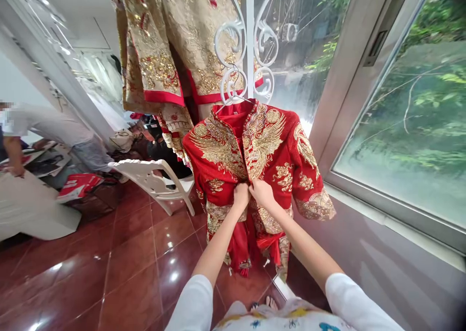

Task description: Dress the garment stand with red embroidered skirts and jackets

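Red jacket (255, 156) front edges seemingly pinched in both grips, left hand (241, 195) beside right hand (260, 191).

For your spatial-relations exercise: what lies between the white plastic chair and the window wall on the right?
In the head view, the red embroidered jacket hangs between the white chair and window wall, with both hands on its front.

No text, label, brand, number or sign could be read anywhere. The red papers (78, 184) lying on the floor at the left carried white marks too blurred to make out, and the red jacket (255, 161) bore only gold embroidery, no lettering.
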The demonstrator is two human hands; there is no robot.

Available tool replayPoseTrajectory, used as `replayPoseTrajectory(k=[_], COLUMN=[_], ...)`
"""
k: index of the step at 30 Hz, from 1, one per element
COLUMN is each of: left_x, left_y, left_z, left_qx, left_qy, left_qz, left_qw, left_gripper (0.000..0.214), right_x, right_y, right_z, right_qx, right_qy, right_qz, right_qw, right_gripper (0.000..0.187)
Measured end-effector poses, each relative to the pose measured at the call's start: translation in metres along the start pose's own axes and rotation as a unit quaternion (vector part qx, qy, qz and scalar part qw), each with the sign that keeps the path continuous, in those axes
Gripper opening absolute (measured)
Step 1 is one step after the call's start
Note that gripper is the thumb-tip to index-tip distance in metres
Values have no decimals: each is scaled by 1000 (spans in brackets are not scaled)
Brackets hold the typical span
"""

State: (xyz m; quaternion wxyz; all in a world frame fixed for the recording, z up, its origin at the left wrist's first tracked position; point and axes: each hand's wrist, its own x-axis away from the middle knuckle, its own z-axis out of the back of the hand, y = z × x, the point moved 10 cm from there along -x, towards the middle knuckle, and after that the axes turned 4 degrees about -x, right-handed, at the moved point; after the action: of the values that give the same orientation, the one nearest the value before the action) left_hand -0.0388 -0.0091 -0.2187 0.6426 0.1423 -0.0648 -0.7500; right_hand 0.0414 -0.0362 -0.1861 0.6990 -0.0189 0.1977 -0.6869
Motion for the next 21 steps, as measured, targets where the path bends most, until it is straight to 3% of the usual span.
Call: replayPoseTrajectory(k=[3,7,8,10,13,16,19,21], left_x=[2,2,-1,-12,-29,-23,-13,-17], left_y=[-6,-11,-12,-15,-6,9,9,5], left_z=[30,123,144,172,189,208,226,227], left_qx=[-2,-14,-23,-46,-76,-87,-95,-109], left_qy=[43,248,287,304,258,273,315,304], left_qz=[-4,26,43,76,56,14,51,67], left_qw=[999,968,957,948,962,958,943,944], left_gripper=[34,43,47,53,43,40,44,52], right_x=[0,-14,-22,-43,-68,-73,-65,-61], right_y=[16,0,-7,-16,-20,-20,-9,4], right_z=[31,101,113,125,123,116,121,125], right_qx=[10,-3,-7,-7,-2,-27,-76,-100], right_qy=[69,245,262,260,192,133,150,164], right_qz=[-44,-46,-37,-31,-4,70,101,94], right_qw=[997,969,964,965,981,988,981,977], right_gripper=[31,48,50,47,29,20,24,26])
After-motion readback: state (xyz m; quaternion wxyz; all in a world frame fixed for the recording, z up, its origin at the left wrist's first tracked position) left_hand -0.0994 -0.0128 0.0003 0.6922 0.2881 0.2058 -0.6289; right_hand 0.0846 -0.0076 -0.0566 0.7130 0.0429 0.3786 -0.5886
